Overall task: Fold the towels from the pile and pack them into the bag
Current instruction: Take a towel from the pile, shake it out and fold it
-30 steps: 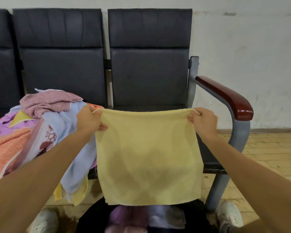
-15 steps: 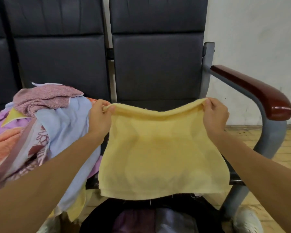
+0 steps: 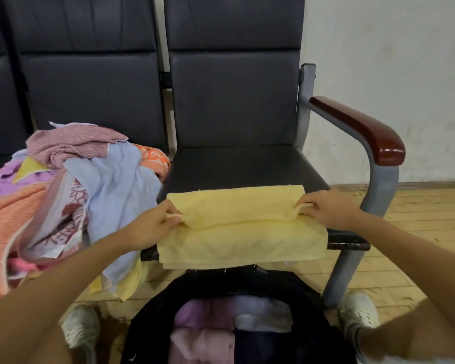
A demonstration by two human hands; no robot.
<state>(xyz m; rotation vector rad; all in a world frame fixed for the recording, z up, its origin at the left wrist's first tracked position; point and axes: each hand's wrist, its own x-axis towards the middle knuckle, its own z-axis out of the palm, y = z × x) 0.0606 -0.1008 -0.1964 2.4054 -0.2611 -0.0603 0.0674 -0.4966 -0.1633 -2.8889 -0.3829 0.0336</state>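
A yellow towel (image 3: 239,227) lies across the front of the dark chair seat (image 3: 237,166), its near part hanging over the seat edge. My left hand (image 3: 153,224) pinches its left side and my right hand (image 3: 326,208) pinches its right side, both at a raised crease across the middle. A pile of towels (image 3: 63,190) in pink, lilac, pale blue and orange covers the seat to the left. On the floor below stands an open black bag (image 3: 237,321) with folded lilac and pink towels inside.
A chair armrest (image 3: 357,127) with a dark red top stands to the right on a grey metal frame. Chair backs rise behind the seats. My white shoes (image 3: 360,311) flank the bag on the wooden floor. A white wall is at the right.
The yellow towel, held up in the air by its top corners before, now lies on the chair seat. Both hands have come down and pinch it at the sides.
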